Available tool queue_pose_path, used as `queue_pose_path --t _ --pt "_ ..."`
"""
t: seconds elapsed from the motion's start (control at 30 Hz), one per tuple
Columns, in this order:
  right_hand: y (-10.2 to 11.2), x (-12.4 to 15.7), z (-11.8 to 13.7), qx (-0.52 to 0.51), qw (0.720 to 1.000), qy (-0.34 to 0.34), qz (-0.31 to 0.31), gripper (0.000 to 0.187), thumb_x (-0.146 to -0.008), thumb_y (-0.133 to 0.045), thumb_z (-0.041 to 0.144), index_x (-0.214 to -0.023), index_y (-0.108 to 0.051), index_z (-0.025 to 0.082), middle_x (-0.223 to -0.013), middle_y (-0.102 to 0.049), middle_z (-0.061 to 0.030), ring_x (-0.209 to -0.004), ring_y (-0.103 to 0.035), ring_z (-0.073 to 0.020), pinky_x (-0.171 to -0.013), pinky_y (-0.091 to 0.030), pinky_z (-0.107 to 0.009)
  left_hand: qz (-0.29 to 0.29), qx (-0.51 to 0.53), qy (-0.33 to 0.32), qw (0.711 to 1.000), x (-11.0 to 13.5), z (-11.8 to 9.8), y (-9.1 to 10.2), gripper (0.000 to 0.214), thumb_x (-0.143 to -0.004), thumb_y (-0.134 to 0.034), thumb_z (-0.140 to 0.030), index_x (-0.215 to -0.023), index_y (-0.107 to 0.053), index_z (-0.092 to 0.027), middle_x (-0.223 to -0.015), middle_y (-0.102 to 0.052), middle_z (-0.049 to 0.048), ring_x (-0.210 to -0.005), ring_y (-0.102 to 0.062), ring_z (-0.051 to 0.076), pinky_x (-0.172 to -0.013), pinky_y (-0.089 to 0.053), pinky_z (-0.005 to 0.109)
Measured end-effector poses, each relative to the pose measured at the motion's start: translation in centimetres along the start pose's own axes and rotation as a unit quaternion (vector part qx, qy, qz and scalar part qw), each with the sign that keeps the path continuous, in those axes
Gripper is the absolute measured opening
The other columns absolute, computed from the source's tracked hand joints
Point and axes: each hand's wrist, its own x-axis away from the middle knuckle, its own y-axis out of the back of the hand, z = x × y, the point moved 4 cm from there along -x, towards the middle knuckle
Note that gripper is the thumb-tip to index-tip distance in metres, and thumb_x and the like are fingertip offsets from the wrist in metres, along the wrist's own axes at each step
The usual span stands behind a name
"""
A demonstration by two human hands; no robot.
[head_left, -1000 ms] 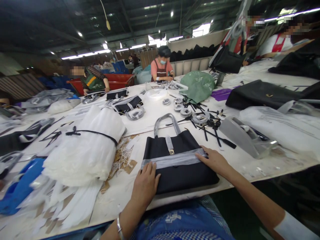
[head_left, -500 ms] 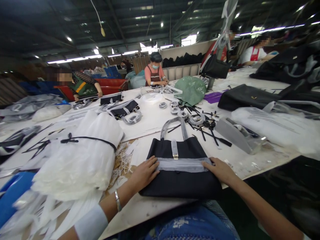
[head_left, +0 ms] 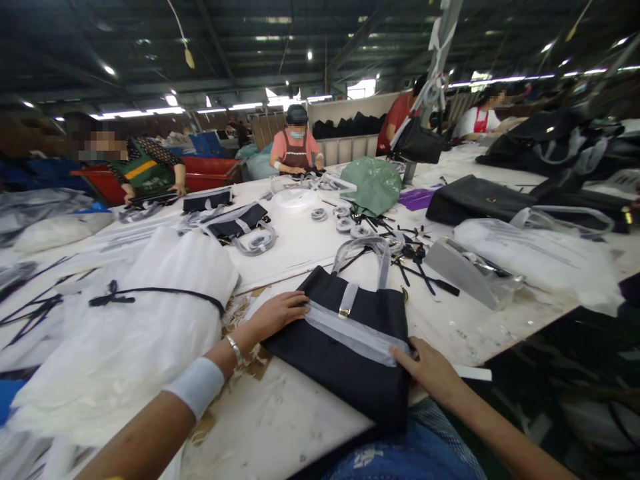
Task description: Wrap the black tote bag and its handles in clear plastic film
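A black handbag lies turned at an angle on the table, its lower right corner reaching past the near edge. A translucent white wrapping strip crosses its front below a gold clasp. Clear wrapping covers the handles, which point away from me. My left hand rests on the bag's upper left edge, fingers stretched out by the end of the strip. At the right edge, my right hand grips the bag, thumb on the strip and the other fingers partly hidden behind the edge.
A large white foam bundle tied with black cord stands at left. Right of the bag are a grey tape dispenser and black straps. A green plastic bag lies farther back. Co-workers work across the table.
The handbag has turned clockwise, its right side swinging down toward me. My right hand has moved nearer and lower with it, and my left hand slightly up and left. The view has shifted right.
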Motion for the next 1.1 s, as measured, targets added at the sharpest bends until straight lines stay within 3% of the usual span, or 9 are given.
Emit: queue_pose_path --t 0.07,0.2,0.3,0.4,0.47,0.53,0.7,0.9,1.1 --pt "-0.1 1.1 0.9 -0.007 1.000 0.004 0.023 0.044 -0.090 -0.044 0.059 -0.085 -0.064 0.020 -0.084 -0.072 -0.0112 -0.080 -0.069 -0.0278 -0.068 -0.053 -0.036 0.022 -0.023 0.017 0.999 -0.3 -0.1 0.6 0.028 -0.099 -0.045 -0.026 -0.118 -0.065 -0.025 -0.126 -0.062 0.0063 -0.119 -0.055 0.022 -0.101 -0.048 0.038" --pt "2.1 2.0 2.2 0.074 0.990 0.052 0.110 0.055 -0.091 -0.040 0.067 -0.068 -0.064 0.024 -0.068 -0.069 -0.0072 -0.069 -0.068 -0.0283 -0.062 -0.050 -0.037 0.036 -0.068 0.138 0.988 -0.2 -2.2 0.7 0.031 -0.096 -0.042 -0.014 -0.115 -0.064 -0.022 -0.102 -0.063 0.0063 -0.093 -0.058 0.019 -0.080 -0.052 0.031" --pt "5.0 0.6 4.0 0.143 0.975 0.145 0.088 0.056 -0.094 -0.038 0.064 -0.065 -0.064 0.025 -0.065 -0.068 -0.0056 -0.065 -0.066 -0.0274 -0.058 -0.048 -0.036 0.020 -0.086 0.207 0.974 0.0 -3.6 0.1 0.035 -0.095 -0.038 -0.010 -0.116 -0.063 -0.022 -0.097 -0.060 0.0056 -0.086 -0.057 0.019 -0.073 -0.050 0.029" --pt "5.8 -1.9 7.3 0.074 0.932 0.349 0.064 0.037 -0.100 -0.040 0.047 -0.105 -0.069 0.023 -0.104 -0.071 -0.0077 -0.095 -0.067 -0.0243 -0.081 -0.053 -0.035 0.003 -0.085 0.254 0.964 0.0 -4.2 -0.6 0.036 -0.096 -0.037 -0.010 -0.118 -0.062 -0.022 -0.099 -0.060 0.0057 -0.087 -0.056 0.019 -0.073 -0.049 0.029" --pt "4.4 -3.5 9.3 0.030 0.870 0.480 0.111 0.041 -0.100 -0.044 0.040 -0.135 -0.054 0.020 -0.138 -0.056 -0.0101 -0.126 -0.052 -0.0240 -0.106 -0.042 -0.038 -0.005 -0.089 0.282 0.955 0.1 -4.4 -0.9 0.036 -0.096 -0.038 -0.011 -0.121 -0.062 -0.022 -0.100 -0.060 0.0063 -0.090 -0.056 0.020 -0.074 -0.049 0.030" --pt "2.1 -4.8 10.6 0.030 0.818 0.551 0.161 0.059 -0.098 -0.049 0.042 -0.149 -0.035 0.017 -0.155 -0.035 -0.0113 -0.143 -0.030 -0.0253 -0.118 -0.025 -0.045 -0.010 -0.092 0.303 0.949 0.1 -4.6 -1.1 0.036 -0.096 -0.039 -0.012 -0.123 -0.061 -0.022 -0.103 -0.061 0.0067 -0.093 -0.056 0.021 -0.077 -0.050 0.031" --pt "-2.5 -5.5 11.8 0.042 0.772 0.590 0.233 0.074 -0.096 -0.047 0.055 -0.153 -0.024 0.013 -0.159 -0.021 -0.0141 -0.147 -0.016 -0.0245 -0.121 -0.013 -0.047 -0.034 -0.073 0.362 0.929 0.2 -5.5 -1.4 0.036 -0.096 -0.042 -0.012 -0.124 -0.062 -0.024 -0.113 -0.062 0.0057 -0.098 -0.058 0.021 -0.083 -0.051 0.032" --pt "-3.4 -5.4 12.2 -0.002 0.750 0.613 0.249 0.074 -0.096 -0.047 0.056 -0.154 -0.023 0.016 -0.159 -0.022 -0.0130 -0.147 -0.015 -0.0249 -0.121 -0.009 -0.049 -0.094 -0.018 0.437 0.894 0.8 -6.2 -1.3 0.040 -0.095 -0.043 -0.012 -0.132 -0.055 -0.024 -0.120 -0.066 0.0057 -0.106 -0.062 0.020 -0.089 -0.053 0.032" --pt "-5.2 -6.7 13.9 -0.010 0.765 0.588 0.261 0.075 -0.096 -0.045 0.059 -0.153 -0.025 0.016 -0.159 -0.019 -0.0144 -0.147 -0.014 -0.0273 -0.120 -0.008 -0.055 -0.153 0.075 0.514 0.840 1.8 -7.0 -1.2 0.045 -0.094 -0.045 -0.013 -0.138 -0.044 -0.022 -0.119 -0.069 0.0063 -0.104 -0.068 0.019 -0.090 -0.056 0.034"
